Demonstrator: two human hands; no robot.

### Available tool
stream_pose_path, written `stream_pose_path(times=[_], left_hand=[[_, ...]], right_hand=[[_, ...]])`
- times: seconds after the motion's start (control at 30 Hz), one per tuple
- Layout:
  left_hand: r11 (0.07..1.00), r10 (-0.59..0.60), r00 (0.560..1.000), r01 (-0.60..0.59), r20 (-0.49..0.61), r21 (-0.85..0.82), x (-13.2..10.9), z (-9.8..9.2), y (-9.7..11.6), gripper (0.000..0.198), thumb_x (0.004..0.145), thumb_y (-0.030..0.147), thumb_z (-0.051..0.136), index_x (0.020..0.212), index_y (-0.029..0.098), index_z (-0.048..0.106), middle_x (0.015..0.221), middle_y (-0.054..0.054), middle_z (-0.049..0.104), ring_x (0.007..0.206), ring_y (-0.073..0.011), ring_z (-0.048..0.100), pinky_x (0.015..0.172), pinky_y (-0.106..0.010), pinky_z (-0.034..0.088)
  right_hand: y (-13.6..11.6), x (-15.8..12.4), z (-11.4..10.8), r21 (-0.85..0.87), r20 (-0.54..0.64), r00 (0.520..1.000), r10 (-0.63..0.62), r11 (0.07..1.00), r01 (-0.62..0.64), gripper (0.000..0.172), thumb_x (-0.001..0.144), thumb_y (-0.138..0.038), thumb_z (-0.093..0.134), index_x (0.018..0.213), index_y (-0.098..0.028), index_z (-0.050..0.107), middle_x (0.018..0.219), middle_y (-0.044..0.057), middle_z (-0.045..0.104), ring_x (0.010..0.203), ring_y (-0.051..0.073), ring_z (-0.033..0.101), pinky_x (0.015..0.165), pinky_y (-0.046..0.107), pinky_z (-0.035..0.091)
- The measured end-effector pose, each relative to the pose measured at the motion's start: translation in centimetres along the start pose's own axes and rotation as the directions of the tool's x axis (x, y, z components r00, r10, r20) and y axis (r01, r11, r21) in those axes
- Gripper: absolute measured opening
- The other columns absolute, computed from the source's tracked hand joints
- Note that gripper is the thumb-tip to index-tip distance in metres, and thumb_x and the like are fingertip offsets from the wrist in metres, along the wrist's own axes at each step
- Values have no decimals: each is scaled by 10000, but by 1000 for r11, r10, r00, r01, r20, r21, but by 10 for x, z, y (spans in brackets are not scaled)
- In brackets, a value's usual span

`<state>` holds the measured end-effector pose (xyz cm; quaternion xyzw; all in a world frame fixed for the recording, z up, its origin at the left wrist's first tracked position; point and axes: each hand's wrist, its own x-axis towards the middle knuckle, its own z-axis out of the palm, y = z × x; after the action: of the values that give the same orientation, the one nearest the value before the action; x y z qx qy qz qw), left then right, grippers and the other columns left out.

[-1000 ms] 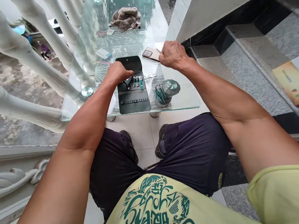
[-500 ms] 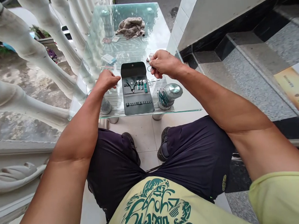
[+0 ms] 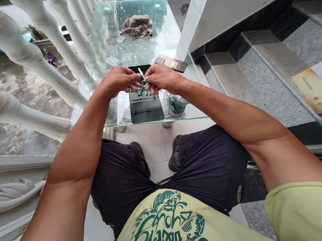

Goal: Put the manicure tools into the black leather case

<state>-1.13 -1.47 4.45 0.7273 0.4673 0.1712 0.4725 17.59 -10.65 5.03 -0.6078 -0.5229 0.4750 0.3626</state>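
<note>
Got 1 left hand [image 3: 123, 79] and 1 right hand [image 3: 164, 77], so 2 total, plus 1 pair of scissors [image 3: 141, 73] and 1 black case [image 3: 147, 116]. Also 1 phone [image 3: 171, 63], 1 cloth [image 3: 137, 27], 1 glass table [image 3: 141, 49], 2 shoes [image 3: 175, 156] and 1 other person [image 3: 50, 58]. Slim tools [image 3: 173, 102]? Too bunched up to count tbh.

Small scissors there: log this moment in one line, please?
right hand: holding small scissors | left hand: close beside them | black case: open, below hands | phone: on glass table
</note>
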Motion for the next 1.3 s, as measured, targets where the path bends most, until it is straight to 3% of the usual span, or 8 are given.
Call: stream_pose_path(times=[0.27, 0.6, 0.8, 0.93, 1.0, 1.13, 1.2, 1.3], left_hand=[[996, 25, 999, -28, -30, -84, -6, -10, -6, 259, 893, 324, 948, 1067, 167, 838, 794, -100, 774, 892, -264, 820, 840, -391, 617], [983, -164, 977, 173, 140, -55, -20, -14, -16, 260, 836, 326, 1002, 828, 179, 787, 850, -122, 814, 897, -255, 817, 784, -344, 581], [974, -206, 958, 219, 198, -48, -20, -11, -26, 292, 789, 287, 1034, 727, 193, 764, 792, -106, 788, 800, -230, 777, 787, -371, 601], [964, -234, 950, 254, 205, -76, -17, -12, -33, 327, 758, 269, 1070, 723, 180, 758, 741, -93, 753, 764, -226, 768, 873, -433, 632], [960, -253, 943, 273, 214, -67, -16, -14, -38, 327, 760, 272, 1073, 734, 183, 759, 731, -86, 749, 767, -232, 777, 895, -452, 640], [954, -285, 928, 300, 242, -27, -16, -18, -46, 334, 708, 297, 1087, 732, 206, 766, 699, -73, 748, 747, -243, 778, 869, -439, 665], [951, -295, 917, 309, 269, -10, -16, -20, -49, 326, 694, 299, 1084, 722, 211, 771, 695, -68, 754, 709, -225, 762, 849, -418, 673], [951, -296, 913, 310, 279, -6, -16, -22, -50, 295, 698, 263, 1066, 708, 205, 776, 712, -70, 769, 680, -203, 749, 850, -396, 671]], right_hand=[[-1, 8, 19, 4, 29, 999, -36, 999, 36, 255, 1036, -195, 840, 962, -260, 605, 688, -28, 729, 531, 137, 655, 448, 229, 475], [20, 14, 36, 41, 84, 996, 31, 999, -34, 344, 997, -180, 897, 877, -247, 581, 708, 0, 757, 544, 123, 659, 464, 211, 481], [24, 12, 45, 49, 116, 991, 68, 996, -74, 351, 1017, -169, 848, 825, -248, 564, 699, 7, 766, 559, 132, 667, 486, 224, 486], [29, 8, 46, -62, 89, 994, 60, 997, -54, 294, 982, -67, 761, 834, -253, 587, 723, 4, 770, 571, 166, 682, 526, 275, 515], [32, 6, 44, -209, 60, 998, 14, 978, -1, 271, 957, -46, 737, 848, -256, 605, 756, 6, 779, 616, 191, 709, 594, 304, 538], [37, 4, 34, -575, 45, 985, -167, 802, 162, 239, 957, -55, 703, 824, -246, 650, 869, 50, 811, 840, 247, 758, 788, 341, 538], [39, 4, 27, -654, 55, 975, -214, 730, 197, 229, 967, -76, 687, 805, -237, 677, 941, 80, 826, 942, 272, 757, 845, 355, 531], [41, 3, 15, -675, 22, 972, -232, 714, 185, 205, 965, -103, 678, 811, -231, 724, 989, 94, 832, 1000, 287, 751, 889, 366, 539]])
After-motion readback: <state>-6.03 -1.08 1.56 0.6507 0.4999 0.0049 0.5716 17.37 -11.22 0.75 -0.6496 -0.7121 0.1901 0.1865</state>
